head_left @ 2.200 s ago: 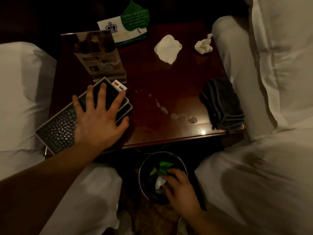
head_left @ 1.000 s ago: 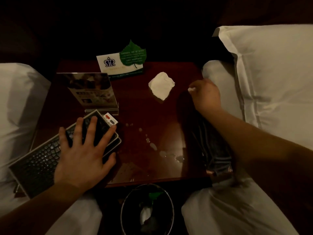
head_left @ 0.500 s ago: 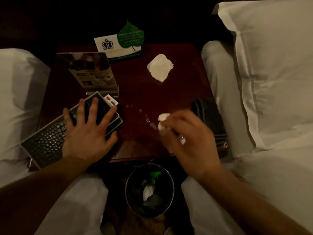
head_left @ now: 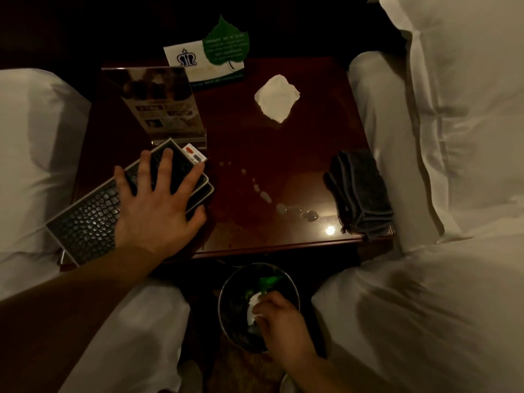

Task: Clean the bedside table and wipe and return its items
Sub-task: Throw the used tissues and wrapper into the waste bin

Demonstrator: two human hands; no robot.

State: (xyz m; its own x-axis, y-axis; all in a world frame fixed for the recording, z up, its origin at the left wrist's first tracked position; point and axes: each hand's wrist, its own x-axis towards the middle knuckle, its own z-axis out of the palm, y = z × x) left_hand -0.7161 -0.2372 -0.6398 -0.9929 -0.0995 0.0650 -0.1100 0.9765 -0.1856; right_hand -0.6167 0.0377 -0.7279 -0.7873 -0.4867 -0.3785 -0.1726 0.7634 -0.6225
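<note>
My left hand [head_left: 158, 205] lies flat, fingers spread, on a dark scaly-textured tray [head_left: 88, 219] at the near left of the dark red bedside table [head_left: 283, 154]. Low in front of the table, my right hand [head_left: 280, 327] reaches into a round waste bin [head_left: 226, 282], fingers curled on a crumpled white tissue [head_left: 253, 306]. Another white tissue [head_left: 276, 97] lies at the table's back. A folded grey cloth [head_left: 358, 191] sits at the right edge. A trail of water drops [head_left: 280, 207] crosses the near middle.
An acrylic sign stand [head_left: 161, 100] is behind the tray, with a small white card with an orange mark [head_left: 194, 154] beside it. A white crest card [head_left: 184, 59] and a green leaf card [head_left: 224, 43] stand at the back. White beds [head_left: 453, 137] flank the table.
My right hand picked up the crumpled tissue from the table's back right, carried it over the front edge and lowered it into the bin. My left hand stayed on the tray.
</note>
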